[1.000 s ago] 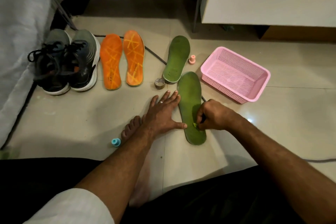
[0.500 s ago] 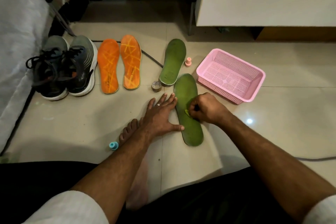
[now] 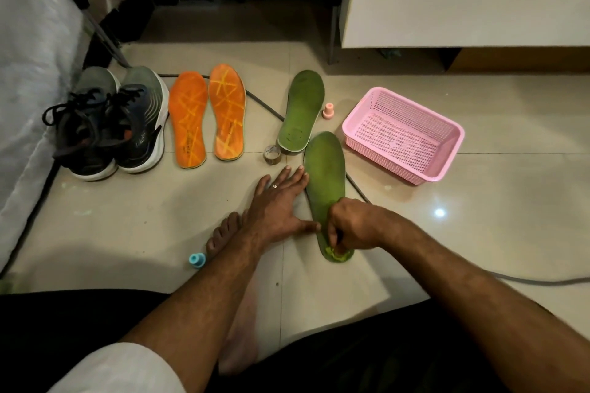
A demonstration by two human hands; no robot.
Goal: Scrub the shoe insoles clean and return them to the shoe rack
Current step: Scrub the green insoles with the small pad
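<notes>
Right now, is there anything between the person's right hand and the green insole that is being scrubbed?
Only the scrubber itself. The right hand grips a small yellow-green scrubber and presses it on the near green insole at its heel end. The left hand lies flat on the floor against the insole's edge.

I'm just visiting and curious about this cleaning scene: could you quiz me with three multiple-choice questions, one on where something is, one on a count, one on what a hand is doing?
1. Where is the pink basket?
A. Right of the green insoles
B. Left of the shoes
C. On the person's lap

2. How many orange insoles lie on the floor?
A. One
B. Two
C. Four

3. What is the right hand doing?
A. Resting flat on the floor
B. Lifting a shoe
C. Gripping a small scrubber against the near green insole

Answers: 1 A, it sits on the floor to their right. 2 B, a pair lies beside the shoes. 3 C, its curled fingers press at the heel end while the left hand lies flat alongside.
</notes>
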